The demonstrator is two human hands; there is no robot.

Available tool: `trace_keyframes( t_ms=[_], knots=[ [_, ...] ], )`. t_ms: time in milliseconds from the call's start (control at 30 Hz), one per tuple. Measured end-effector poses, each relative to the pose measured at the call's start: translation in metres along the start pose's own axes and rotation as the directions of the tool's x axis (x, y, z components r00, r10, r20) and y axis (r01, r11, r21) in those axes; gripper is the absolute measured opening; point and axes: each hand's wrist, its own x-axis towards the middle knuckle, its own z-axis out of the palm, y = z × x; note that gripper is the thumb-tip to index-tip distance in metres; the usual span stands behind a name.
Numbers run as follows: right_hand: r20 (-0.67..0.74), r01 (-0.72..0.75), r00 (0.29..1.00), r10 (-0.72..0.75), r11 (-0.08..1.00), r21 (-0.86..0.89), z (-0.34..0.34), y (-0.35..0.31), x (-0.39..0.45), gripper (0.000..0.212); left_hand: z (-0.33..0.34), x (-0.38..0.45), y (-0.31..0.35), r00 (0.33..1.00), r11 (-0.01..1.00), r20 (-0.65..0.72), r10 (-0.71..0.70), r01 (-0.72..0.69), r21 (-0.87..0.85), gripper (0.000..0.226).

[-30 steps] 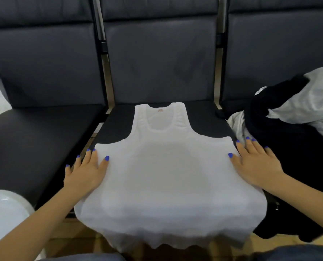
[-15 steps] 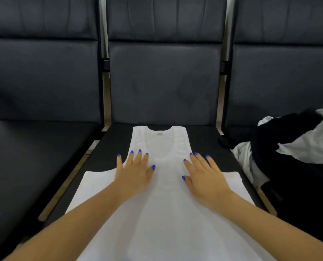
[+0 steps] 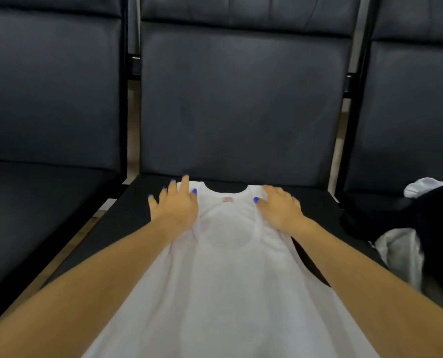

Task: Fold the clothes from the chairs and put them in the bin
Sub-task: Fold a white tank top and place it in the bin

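While both of our hands lie on the shoulder straps, the white tank top (image 3: 230, 275) stretches flat along the middle chair seat (image 3: 127, 218), neck end away from us and hem running under our forearms toward the near edge. Left hand (image 3: 175, 204): fingers spread, palm down on the left strap, fingertips reaching just past the cloth onto the seat. Right hand (image 3: 279, 205): palm down on the right strap, fingers a little bent over its top edge; whether they pinch the cloth or only press it we cannot tell. Small pink label (image 3: 228, 199) between the two hands, at the neckline. Beyond the right hand, on the next seat, a heap of dark and white clothes (image 3: 406, 228) waits. No bin in view. We judge the fabric thin, light and limp, semi-sheer at the chest, likely to slide on the smooth seat and to wrinkle if dragged. Best hold: both strap tops, or both side seams at once, lifting evenly to make the fold.
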Motion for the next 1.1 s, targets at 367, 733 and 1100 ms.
trace_keyframes(
  t_ms=[367, 733, 1100],
  knots=[
    [0.317, -0.203, 0.942, 0.111, 0.940, 0.275, -0.050, -0.003, 0.065, 0.029, -0.051, 0.089, 0.006, 0.970, 0.988, 0.235, -0.059, 0.091, -0.124, 0.018],
    [-0.294, -0.017, 0.912, 0.285, 0.744, 0.668, -0.041, -0.004, 0.095, 0.012, -0.048, 0.102, 0.007, 0.960, 0.556, 0.043, -0.275, 0.195, -0.808, 0.036],
    [-0.124, 0.068, 0.992, 0.035, 0.681, 0.729, -0.155, 0.012, -0.026, 0.011, -0.155, -0.002, 0.021, 0.994, 0.482, -0.071, -0.087, -0.020, -0.876, 0.014]
  ],
)
